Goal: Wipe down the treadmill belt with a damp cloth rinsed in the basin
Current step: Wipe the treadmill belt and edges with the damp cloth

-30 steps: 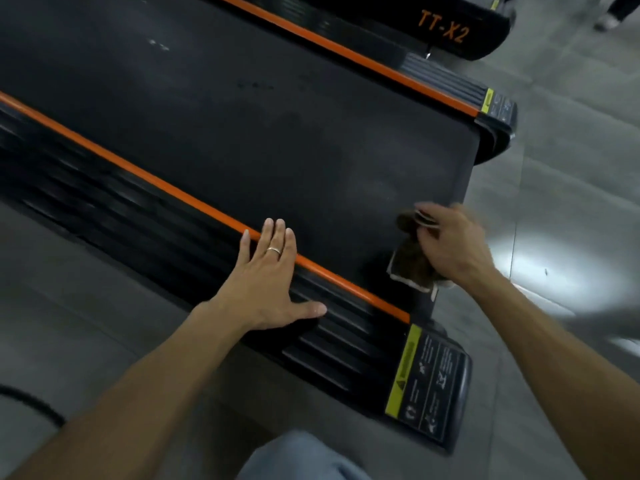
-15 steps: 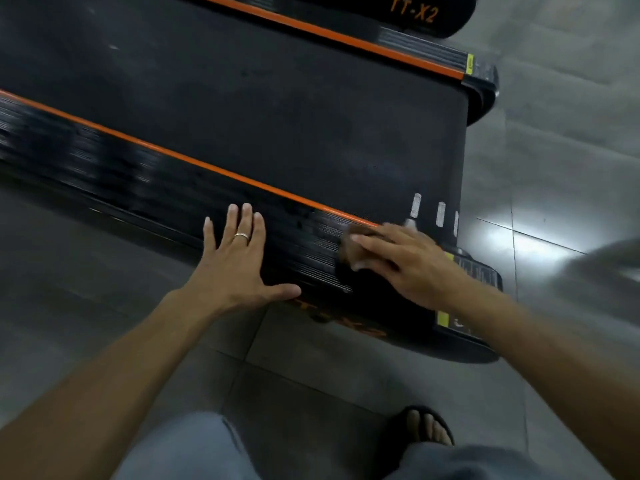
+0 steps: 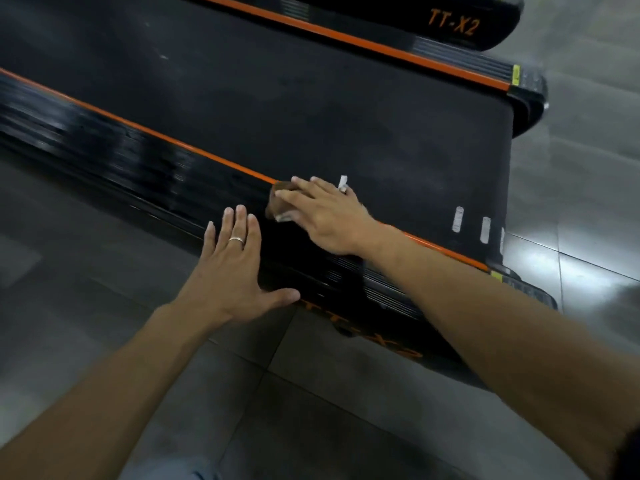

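The black treadmill belt point(image 3: 346, 116) runs diagonally across the view, between orange-striped side rails. My right hand point(image 3: 329, 220) lies over a small brown cloth point(image 3: 274, 199) and presses it on the near side rail point(image 3: 138, 157), right at the orange stripe. The fingers cover most of the cloth and the thumb is hidden under the hand. My left hand point(image 3: 232, 271), with a ring on it, lies flat with straight fingers on the rail's outer edge, just left of the cloth. No basin is in view.
White dashes point(image 3: 458, 219) mark the belt near its rear end. A second treadmill point(image 3: 453, 22) labelled TT-X2 stands beyond the far rail. Grey tiled floor point(image 3: 346, 410) surrounds the machine, and my knee shows at the bottom edge.
My right hand has carried the cloth from the belt's rear end onto the near rail and slid it left along the orange stripe. My left hand has shifted toward the rail's outer edge.
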A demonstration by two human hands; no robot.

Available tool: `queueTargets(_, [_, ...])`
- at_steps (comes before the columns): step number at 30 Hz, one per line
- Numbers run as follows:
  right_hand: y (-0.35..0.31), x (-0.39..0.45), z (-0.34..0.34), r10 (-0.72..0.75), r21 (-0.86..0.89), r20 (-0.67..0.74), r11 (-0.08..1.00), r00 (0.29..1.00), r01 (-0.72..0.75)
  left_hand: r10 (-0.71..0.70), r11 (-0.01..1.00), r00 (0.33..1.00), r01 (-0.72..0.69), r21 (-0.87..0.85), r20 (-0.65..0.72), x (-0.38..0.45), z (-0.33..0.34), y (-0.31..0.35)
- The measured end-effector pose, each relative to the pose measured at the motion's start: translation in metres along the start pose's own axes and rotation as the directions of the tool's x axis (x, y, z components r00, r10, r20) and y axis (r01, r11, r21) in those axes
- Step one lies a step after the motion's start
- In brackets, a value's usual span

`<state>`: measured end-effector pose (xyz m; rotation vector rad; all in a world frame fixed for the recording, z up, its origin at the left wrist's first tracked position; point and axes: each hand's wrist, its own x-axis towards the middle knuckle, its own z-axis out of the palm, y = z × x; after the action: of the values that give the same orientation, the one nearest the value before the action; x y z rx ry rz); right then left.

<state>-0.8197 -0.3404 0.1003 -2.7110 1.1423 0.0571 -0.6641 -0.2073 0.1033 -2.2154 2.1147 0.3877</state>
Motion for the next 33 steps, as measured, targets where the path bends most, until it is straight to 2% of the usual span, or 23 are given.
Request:
queueTargets(3, [0.028,-0.058,0.000,-0.133,-0.004,-0.009,0.991,0.991,0.132,0.012,1.000,1.000,-0.012,0.011,-0.002,-0.001,0.000,-0.010])
queueTargets(7, [0.055,-0.111,-0.003,-0.099,0.003,0.091,0.995,0.991,0.099,-0.005,1.000,1.000,0.005,0.003,-0.010,-0.004,0.004,-0.020])
queueTargets(9, [0.043,-0.087,-0.005,-0.125,-0.025,0.064,0.992,0.990,0.127,-0.023,1.000,1.000,0.023,0.015,-0.018,-0.008,0.007,-0.024])
queueTargets(14, [-0.033,0.038,0.004,-0.172,-0.065,-0.027,0.983,0.985,0.170,-0.055,0.998,0.998,0.055,-0.006,-0.023,-0.016,0.012,-0.033])
queueTargets(17, [-0.046,0.056,0.007,-0.191,-0.047,-0.036,0.981,0.981,0.189,-0.057,0.998,0.998,0.057,-0.006,0.004,-0.019,0.010,-0.038])
queueTargets(21, [-0.012,-0.029,0.008,-0.312,-0.016,-0.012,0.950,0.950,0.312,-0.043,0.999,0.999,0.043,0.013,0.031,-0.028,0.010,-0.046])
queueTargets(24, [0.024,-0.122,0.006,-0.305,0.010,0.074,0.952,0.949,0.305,0.021,0.999,0.999,-0.022,0.028,0.041,-0.031,0.009,-0.042])
queueTargets(26, [0.037,-0.154,0.005,-0.299,-0.006,0.119,0.953,0.947,0.302,0.037,0.999,0.999,-0.038,0.015,0.036,-0.030,0.009,-0.037])
queueTargets(30, [0.019,-0.108,0.004,-0.323,-0.049,0.124,0.942,0.938,0.331,0.051,0.999,0.998,-0.052,0.014,0.043,-0.029,0.008,-0.022])
queueTargets(33, [-0.001,-0.073,0.004,-0.290,-0.084,0.107,0.950,0.951,0.299,0.102,0.994,0.993,-0.104,0.035,0.053,-0.026,0.005,-0.007])
